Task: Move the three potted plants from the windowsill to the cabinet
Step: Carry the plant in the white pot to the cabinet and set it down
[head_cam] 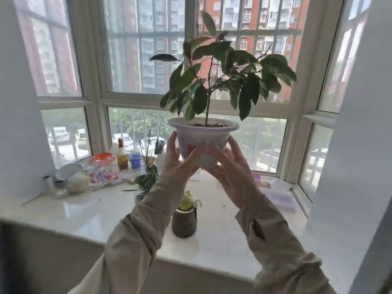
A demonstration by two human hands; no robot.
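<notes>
My left hand (180,161) and right hand (232,168) grip the lifted white pot (203,134), fingers curled round its wall, above the windowsill (95,211). Next: carry it upright to the cabinet, unseen here.

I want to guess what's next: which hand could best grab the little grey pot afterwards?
Probably left. The left hand and right hand both grip the white plastic pot, but the left is nearer the small round grey pot.
</notes>
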